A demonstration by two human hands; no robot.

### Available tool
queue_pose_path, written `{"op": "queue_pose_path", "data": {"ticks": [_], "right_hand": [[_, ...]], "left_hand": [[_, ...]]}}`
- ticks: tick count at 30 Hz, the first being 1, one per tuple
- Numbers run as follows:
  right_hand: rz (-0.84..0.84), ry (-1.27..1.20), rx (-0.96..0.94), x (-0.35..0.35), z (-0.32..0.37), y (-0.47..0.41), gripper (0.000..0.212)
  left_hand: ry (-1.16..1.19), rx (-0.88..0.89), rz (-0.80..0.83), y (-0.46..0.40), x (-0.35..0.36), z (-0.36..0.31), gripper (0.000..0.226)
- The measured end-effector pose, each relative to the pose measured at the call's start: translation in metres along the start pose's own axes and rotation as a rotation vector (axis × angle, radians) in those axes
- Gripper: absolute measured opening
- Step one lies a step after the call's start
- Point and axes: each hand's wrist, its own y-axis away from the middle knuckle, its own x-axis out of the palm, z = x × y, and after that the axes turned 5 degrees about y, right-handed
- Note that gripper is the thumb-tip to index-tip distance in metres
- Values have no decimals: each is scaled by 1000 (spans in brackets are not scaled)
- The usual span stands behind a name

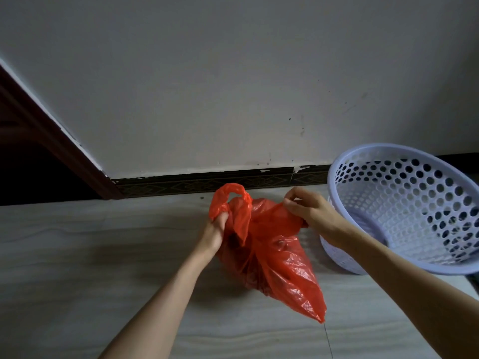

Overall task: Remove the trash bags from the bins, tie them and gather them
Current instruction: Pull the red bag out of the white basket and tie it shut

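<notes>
A red plastic trash bag (pixel 274 257) hangs between my hands above the pale floor, its lower corner pointing down to the right. My left hand (pixel 216 229) grips one bunched handle of the bag, whose loop sticks up above my fist. My right hand (pixel 308 208) pinches the other handle and pulls it out to the right. A light purple perforated bin (pixel 404 211) stands tilted at the right, with no bag in it.
A grey wall with a dark patterned skirting board (pixel 207 183) runs across behind the bag. A dark red door frame (pixel 59 141) stands at the left. The tiled floor (pixel 90 255) stretches to the left and front.
</notes>
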Motion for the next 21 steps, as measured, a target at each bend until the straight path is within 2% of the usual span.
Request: {"op": "queue_pose_path", "data": {"ticks": [4,6,8,15,19,21], "right_hand": [[-163,537,-325,-6,-3,-1,7],[-252,756,-475,-7,-6,0,16],[-261,896,-558,-11,-13,1,22],[-344,1031,-489,-8,-28,2,9],[-324,1057,-376,-2,-31,1,17],[-248,1086,-305,2,-30,0,6]], "left_hand": [[-48,-24,-32,-1,1,7,33],[-42,2,-46,0,2,7,35],[-48,1,-82,-2,2,6,32],[-49,-43,-328,-16,-29,9,34],[47,-197,-525,-19,-55,14,36],[104,-260,-570,-19,-65,17,39]]}}
